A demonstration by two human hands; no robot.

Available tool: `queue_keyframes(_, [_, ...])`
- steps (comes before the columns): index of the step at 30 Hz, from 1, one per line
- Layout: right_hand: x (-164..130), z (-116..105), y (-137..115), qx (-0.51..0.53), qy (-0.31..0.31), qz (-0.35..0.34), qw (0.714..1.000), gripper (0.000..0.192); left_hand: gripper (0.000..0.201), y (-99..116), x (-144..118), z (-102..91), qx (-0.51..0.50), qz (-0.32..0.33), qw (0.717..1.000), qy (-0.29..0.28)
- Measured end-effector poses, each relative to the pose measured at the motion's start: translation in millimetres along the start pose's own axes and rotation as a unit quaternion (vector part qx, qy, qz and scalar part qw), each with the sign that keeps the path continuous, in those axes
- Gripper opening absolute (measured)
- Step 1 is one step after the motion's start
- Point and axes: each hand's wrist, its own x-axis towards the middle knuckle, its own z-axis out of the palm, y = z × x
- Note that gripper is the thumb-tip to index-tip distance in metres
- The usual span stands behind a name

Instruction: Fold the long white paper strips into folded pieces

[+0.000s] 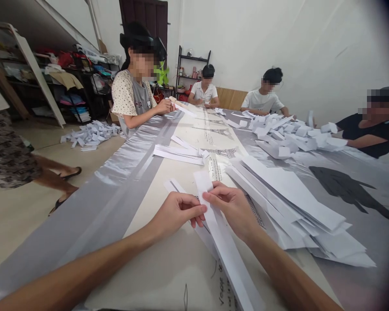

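Observation:
A long white paper strip (pixel 225 246) runs from the table's near edge up between my two hands. My left hand (pixel 184 209) is closed, its thumb and fingers pinching the strip's left edge. On the opposite edge, my right hand (pixel 231 205) pinches the same strip near its far end. Beneath my hands another paper strip (pixel 175 185) lies on the tablecloth, partly hidden by them. To the right of my right hand is a loose stack of white paper strips (pixel 288 194). Farther ahead, several more strips (pixel 178 153) lie flat.
Folded paper pieces (pixel 285 129) are heaped on the right of the table (pixel 94 220), with more piled on the floor (pixel 90 134). Several people sit around the table. One person stands at the left. A dark flat shape (pixel 340 181) shows on the right side.

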Motion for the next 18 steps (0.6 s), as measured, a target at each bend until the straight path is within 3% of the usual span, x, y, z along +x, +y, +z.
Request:
queue_keyframes(7, [2.7,1.5,0.6,-0.016,0.038,0.023,0.999,0.023,0.03,-0.8,-1.4,4.2,-0.012,-0.015,1.0,-0.016])
queue_keyframes(18, [1.5,4.0,-2.0,-0.04,0.048,-0.054,0.997,0.032,0.025,-3.8,-1.7,7.7,-0.032,-0.024,0.999,-0.026])
